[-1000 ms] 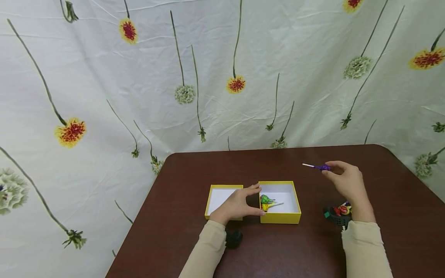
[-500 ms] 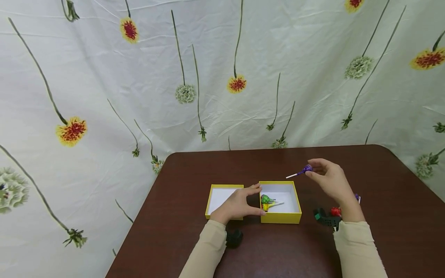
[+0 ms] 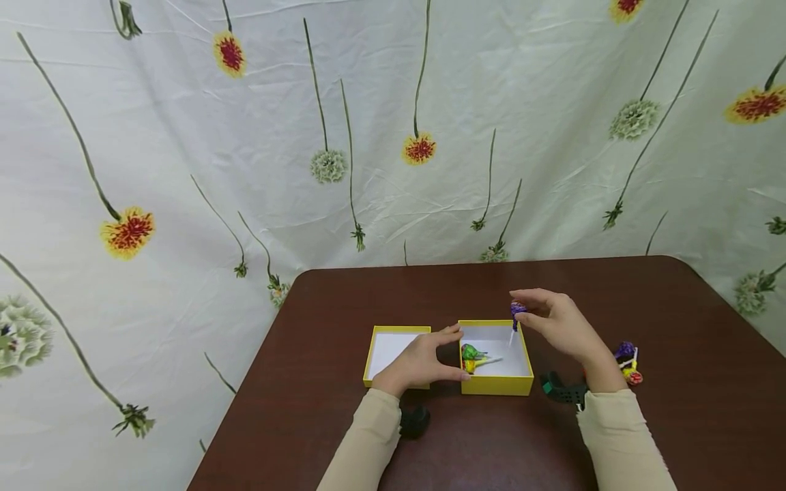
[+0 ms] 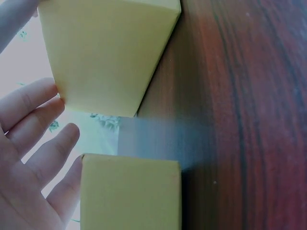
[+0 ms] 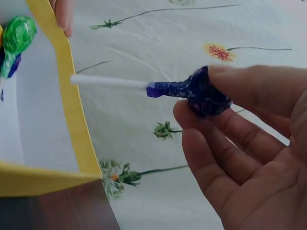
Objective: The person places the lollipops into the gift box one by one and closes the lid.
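A purple-wrapped lollipop (image 3: 517, 310) is pinched by its candy end between the thumb and fingertips of my right hand (image 3: 561, 327). Its white stick points down over the yellow box (image 3: 497, 386) in the head view. Inside that open, white-lined box lie a green lollipop (image 3: 471, 352) and a yellow one (image 3: 470, 366), at the left side. My left hand (image 3: 420, 361) holds the box's left end, thumb at the near corner and fingers at the far corner. In the left wrist view, fingertips (image 4: 53, 88) touch the box's edge.
Left of the box lies a shallow yellow-rimmed white lid (image 3: 393, 344), partly behind my left hand. Several lollipops (image 3: 628, 361) lie on the brown table (image 3: 491, 450), right of my right wrist. A flower-print cloth (image 3: 381, 204) hangs behind.
My right hand has carried the purple lollipop leftward to the box, and its stick has swung from sideways to downward. The lollipops at right have come into fuller view. My left hand stays put.
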`<state>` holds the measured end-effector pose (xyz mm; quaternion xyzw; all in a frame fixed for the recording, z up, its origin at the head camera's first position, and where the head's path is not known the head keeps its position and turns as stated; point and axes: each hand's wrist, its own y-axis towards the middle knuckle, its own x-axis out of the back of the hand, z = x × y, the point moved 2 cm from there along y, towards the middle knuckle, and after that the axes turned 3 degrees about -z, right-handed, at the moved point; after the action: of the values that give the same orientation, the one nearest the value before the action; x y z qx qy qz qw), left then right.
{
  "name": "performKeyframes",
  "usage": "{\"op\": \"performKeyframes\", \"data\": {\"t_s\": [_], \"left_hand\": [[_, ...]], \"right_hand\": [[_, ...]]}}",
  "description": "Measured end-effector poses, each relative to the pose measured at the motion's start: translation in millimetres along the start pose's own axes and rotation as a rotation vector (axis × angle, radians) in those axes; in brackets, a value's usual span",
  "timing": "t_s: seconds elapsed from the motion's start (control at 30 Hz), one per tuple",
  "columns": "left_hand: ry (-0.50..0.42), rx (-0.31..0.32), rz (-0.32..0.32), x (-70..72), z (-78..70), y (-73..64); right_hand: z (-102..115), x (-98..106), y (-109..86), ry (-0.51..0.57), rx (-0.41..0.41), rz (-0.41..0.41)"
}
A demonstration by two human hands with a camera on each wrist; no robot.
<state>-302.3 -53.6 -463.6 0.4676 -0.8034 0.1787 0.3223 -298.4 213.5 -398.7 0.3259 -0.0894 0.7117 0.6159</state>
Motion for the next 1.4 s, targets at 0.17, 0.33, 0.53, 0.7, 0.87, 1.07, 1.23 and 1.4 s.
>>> {"op": "performKeyframes", "data": {"t_s": [0.17, 0.33, 0.53, 0.7, 0.87, 1.07, 1.23, 1.4], "left_hand": [[0.033, -0.009, -0.010, -0.1, 1.2, 2.1], [0.045, -0.010, -0.008, -0.5, 1.5, 2.2], [0.029, -0.001, -0.006, -1.1, 0.4, 1.0], [0.001, -0.009, -0.003, -1.2, 0.0, -0.1], [0.005, -0.020, -0.005, -0.8, 0.7, 0.2], [0.011, -0.027, -0.002, -0.9, 0.4, 1.0], [0.006, -0.022, -0.001, -0.7, -0.5, 1.1], [0.011, -0.028, -0.002, -1.2, 0.2, 0.8]], "right_hand": [[1, -16, 5.2, 0.053, 0.011, 0.078], [-1, -31, 7.7, 0.079, 0.065, 0.182], [-9, -47, 8.3, 0.123, 0.076, 0.385], [-12, -60, 7.8, 0.199, 0.058, 0.502], [-11, -70, 7.8, 0.203, 0.073, 0.540], [-10, -75, 8.3, 0.175, 0.061, 0.535], [-11, -76, 7.1, 0.186, 0.032, 0.550], [-11, -77, 6.4, 0.181, 0.016, 0.550]]}}
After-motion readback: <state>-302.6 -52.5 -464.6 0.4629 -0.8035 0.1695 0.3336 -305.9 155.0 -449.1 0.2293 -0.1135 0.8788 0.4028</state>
